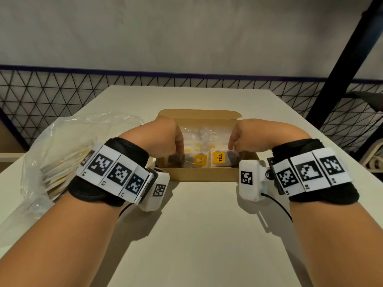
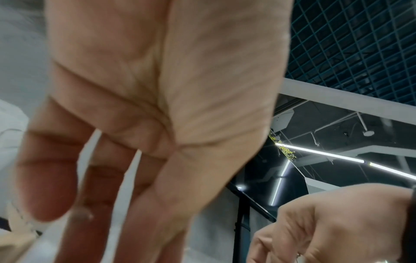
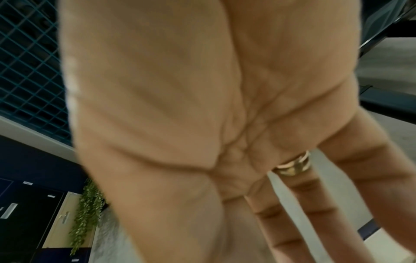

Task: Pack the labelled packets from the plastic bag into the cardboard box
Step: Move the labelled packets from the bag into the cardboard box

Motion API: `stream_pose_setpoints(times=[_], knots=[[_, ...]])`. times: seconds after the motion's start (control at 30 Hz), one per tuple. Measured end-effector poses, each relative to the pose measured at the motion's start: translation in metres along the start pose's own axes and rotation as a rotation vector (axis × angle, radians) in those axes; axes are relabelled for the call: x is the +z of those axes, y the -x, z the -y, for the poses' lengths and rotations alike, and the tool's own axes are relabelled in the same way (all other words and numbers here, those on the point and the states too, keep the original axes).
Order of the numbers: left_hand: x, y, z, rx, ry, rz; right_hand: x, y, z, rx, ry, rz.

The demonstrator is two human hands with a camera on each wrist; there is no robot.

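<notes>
1. Head view: cardboard box (image 1: pixel 199 175) open in the middle of the table (image 1: pixel 196 235), lid flap folded back, probably so both hands can reach straight down. Left hand (image 1: pixel 163 137) and right hand (image 1: pixel 246 136) bent at the wrist and dipped into the box from either side, fingertips down among the packets (image 1: pixel 207 159). Two packets at the near wall lying side by side, yellow tags showing, one reading TEA; more clear wrappers behind them. Looks like a tidying or pressing-down step, to seat the row flat. Fingers hidden behind the knuckles here, so grip not clear from this angle. Plastic bag (image 1: pixel 68 154) just left of the box, beside the left wrist, still holding a stack of packets: a good share of the packing judged still to do.

2. Left wrist view: palm close and blurred, fingers (image 2: pixel 126 204) extended and slightly spread, nothing visible between them; tips cut off by the lower edge, so contact with a packet cannot be told. Right hand (image 2: pixel 333 226) at the lower right corner, fingers curled inward as if pinching; what it pinches not visible.

3. Right wrist view: palm filling the frame, fingers (image 3: pixel 299 213) reaching downward, a gold ring (image 3: pixel 292 166) on one. Tips out of frame, so any hold cannot be told.
</notes>
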State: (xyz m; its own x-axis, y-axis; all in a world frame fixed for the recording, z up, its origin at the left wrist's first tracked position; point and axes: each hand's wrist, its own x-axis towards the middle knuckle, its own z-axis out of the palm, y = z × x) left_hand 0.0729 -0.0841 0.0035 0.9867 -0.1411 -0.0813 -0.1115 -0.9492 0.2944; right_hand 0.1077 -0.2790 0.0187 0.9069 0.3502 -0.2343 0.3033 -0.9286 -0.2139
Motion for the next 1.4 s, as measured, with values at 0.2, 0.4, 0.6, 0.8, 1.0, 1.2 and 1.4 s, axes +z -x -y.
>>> stream_pose_setpoints(times=[0.2, 0.4, 0.6, 0.8, 1.0, 1.2, 1.4], knots=[[0.002, -0.002, 0.003, -0.04, -0.04, 0.006, 0.002, -0.004, 0.001, 0.04, 0.156, 0.084], [0.003, -0.003, 0.002, -0.049, -0.096, 0.053, -0.001, -0.005, -0.001, 0.015, 0.261, 0.021], [0.0, 0.001, 0.0, -0.055, -0.183, 0.022, -0.004, 0.005, 0.005, 0.038, 0.186, 0.059], [-0.004, 0.006, -0.009, 0.008, -0.091, 0.119, -0.007, 0.015, 0.011, -0.048, 0.079, 0.087], [-0.002, 0.007, -0.017, -0.004, -0.202, 0.296, 0.002, 0.011, 0.019, -0.051, 0.043, 0.232], [-0.005, 0.01, -0.019, -0.022, -0.266, 0.327, 0.002, 0.012, 0.021, -0.037, 0.11, 0.274], [-0.003, 0.007, -0.018, -0.059, -0.302, 0.347, 0.002, 0.011, 0.018, -0.004, 0.078, 0.244]])
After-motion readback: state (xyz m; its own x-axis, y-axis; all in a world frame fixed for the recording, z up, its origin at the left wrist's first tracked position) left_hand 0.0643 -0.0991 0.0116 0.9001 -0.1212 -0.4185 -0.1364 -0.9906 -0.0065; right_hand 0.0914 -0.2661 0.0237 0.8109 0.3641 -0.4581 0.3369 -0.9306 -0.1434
